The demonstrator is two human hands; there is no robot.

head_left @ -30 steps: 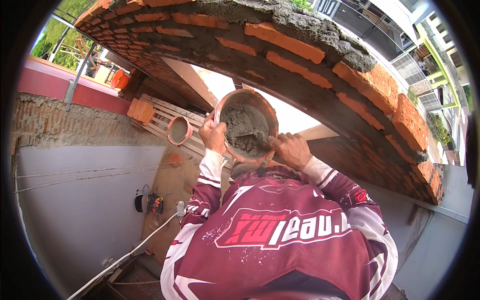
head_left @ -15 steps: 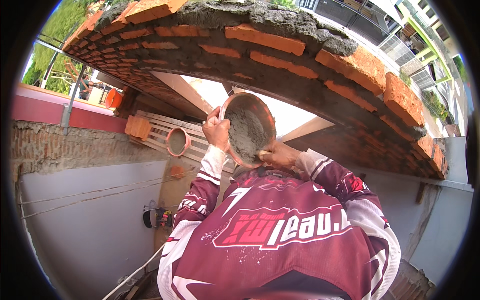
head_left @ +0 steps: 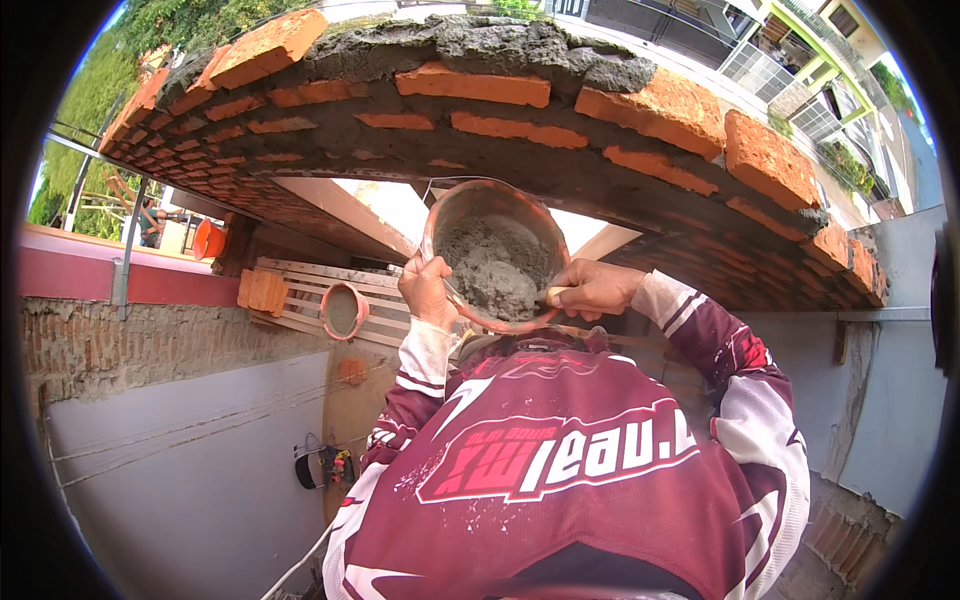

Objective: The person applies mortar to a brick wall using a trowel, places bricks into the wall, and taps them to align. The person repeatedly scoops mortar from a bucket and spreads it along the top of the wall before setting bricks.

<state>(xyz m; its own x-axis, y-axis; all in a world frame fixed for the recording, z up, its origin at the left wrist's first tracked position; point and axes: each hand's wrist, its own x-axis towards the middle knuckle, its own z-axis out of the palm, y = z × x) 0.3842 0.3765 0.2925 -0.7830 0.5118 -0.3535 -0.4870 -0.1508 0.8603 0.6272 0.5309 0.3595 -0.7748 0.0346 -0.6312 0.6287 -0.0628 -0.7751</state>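
Note:
My left hand (head_left: 427,290) is closed on the left rim of a round orange-brown bucket (head_left: 562,245), tilted so that its mouth faces me. Wet grey mortar (head_left: 495,270) lies inside it. At the bucket's lower right edge, my right hand (head_left: 600,287) grips the pale handle of a trowel (head_left: 552,296). Mortar hides the trowel's blade. Just beyond the bucket rises a curved brick wall (head_left: 520,130), with fresh grey mortar (head_left: 500,45) spread along its top between orange bricks (head_left: 770,160).
A second small bucket (head_left: 366,312) with grey contents stands on wooden slats (head_left: 385,300) to the left, beside stacked bricks (head_left: 262,292). Strings (head_left: 200,420) cross before a pale wall (head_left: 180,470). Far left, a person (head_left: 152,222) is near an orange bucket (head_left: 208,240).
My right hand has moved right and slightly up with the trowel handle. Mortar in the bucket is now heaped into a lump near the trowel. The view has shifted somewhat.

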